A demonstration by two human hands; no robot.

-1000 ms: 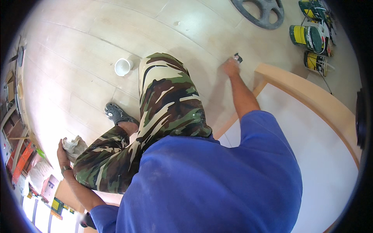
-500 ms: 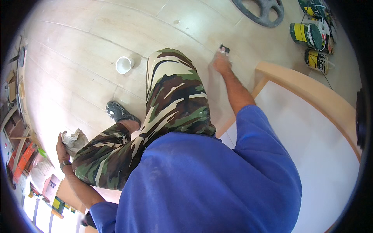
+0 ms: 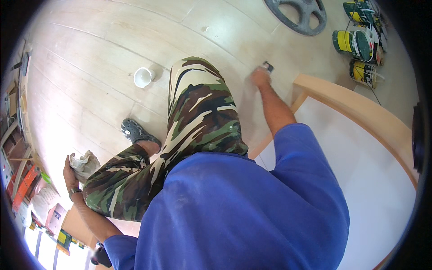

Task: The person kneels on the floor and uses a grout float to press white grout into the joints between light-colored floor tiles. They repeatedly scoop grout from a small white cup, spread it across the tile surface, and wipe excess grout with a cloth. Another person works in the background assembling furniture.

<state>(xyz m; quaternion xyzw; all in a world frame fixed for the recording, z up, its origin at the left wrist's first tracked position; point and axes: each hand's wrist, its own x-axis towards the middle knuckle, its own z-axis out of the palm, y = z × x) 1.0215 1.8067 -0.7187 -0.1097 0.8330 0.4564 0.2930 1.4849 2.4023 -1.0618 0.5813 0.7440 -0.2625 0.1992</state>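
Note:
My right hand (image 3: pixel 259 77) is down at the tiled floor (image 3: pixel 211 42), its fingers closed around a small dark tool (image 3: pixel 268 67). Only the tool's end sticks out past the blurred fingers, and its exact kind does not show. Over at the far left, my left hand (image 3: pixel 69 174) grips a crumpled whitish rag (image 3: pixel 85 166) beside my bent left knee. A white plastic cup (image 3: pixel 144 77) stands on the floor between the two hands, left of my raised knee.
To my right is a wooden-edged white panel (image 3: pixel 355 180). Paint buckets (image 3: pixel 354 44) stand at the upper right, near a grey spoked wheel-shaped piece (image 3: pixel 302 18). Boards, an orange tool (image 3: pixel 24 189) and other clutter line the left side. My dark clog (image 3: pixel 138 132) rests on the floor.
My right hand has shifted slightly right and toward me across the floor, the dark tool turning with it. My left hand keeps its hold on the rag.

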